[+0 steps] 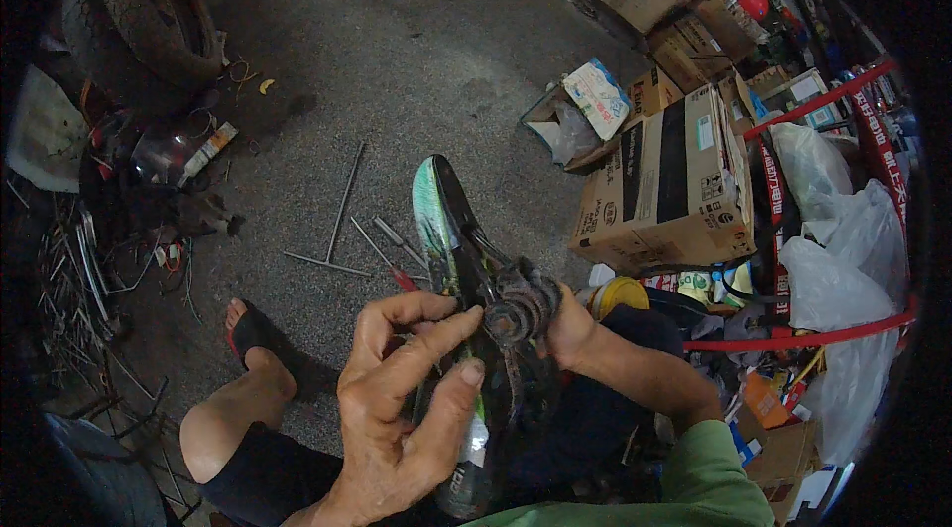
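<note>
A long bicycle saddle [433,205], black with a pale green side, is held nose away over my lap. Dark, dirty clamp hardware [523,301] sits against its underside. My right hand [569,331] is closed round the far right side of that hardware, its fingers partly hidden behind it. My left hand [402,393] reaches in from the lower left with bent fingers against the saddle's side. Its index fingertip is at the clamp, with the thumb just below. Whether something small is between those fingers cannot be made out.
On the floor ahead lie a T-handle wrench [342,220], a red-handled screwdriver [402,277] and a metal tube [397,237]. Worn tyres [149,31] and metal scraps stand left. Cardboard boxes [674,180], a red-framed rack [803,339] and plastic bags [843,279] crowd the right.
</note>
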### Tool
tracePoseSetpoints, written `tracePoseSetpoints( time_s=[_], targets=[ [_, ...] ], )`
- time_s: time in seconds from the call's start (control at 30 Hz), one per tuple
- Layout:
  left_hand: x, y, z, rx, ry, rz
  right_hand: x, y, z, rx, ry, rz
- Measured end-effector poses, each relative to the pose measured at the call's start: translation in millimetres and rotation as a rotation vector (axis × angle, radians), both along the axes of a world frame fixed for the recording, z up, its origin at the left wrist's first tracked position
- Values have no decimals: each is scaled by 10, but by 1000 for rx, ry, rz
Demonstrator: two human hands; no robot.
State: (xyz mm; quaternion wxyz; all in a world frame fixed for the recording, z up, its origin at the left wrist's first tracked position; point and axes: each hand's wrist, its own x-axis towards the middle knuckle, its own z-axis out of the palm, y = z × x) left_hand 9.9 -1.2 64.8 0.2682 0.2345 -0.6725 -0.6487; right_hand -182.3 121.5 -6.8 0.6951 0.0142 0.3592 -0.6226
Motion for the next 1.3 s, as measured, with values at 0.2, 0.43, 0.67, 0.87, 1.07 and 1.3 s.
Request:
tracePoseSetpoints(
  time_s=[0.2,0.43,0.67,0.87,1.07,1.3],
  targets=[
    [-26,4,-152,75,-38,35,123,-194,301,222,405,-36],
    [-137,139,-176,230,-26,-70,7,-241,514,80,556,122],
    [-204,213,-181,388,7,-38,-5,-192,602,80,934,220],
    [-190,235,-157,374,92,-36,-37,-157,644,122,907,200],
    [-143,154,-192,672,47,23,-89,-134,682,71,886,197],
    [-166,167,-198,502,96,121,-22,-184,674,12,1015,156]
  ],
)
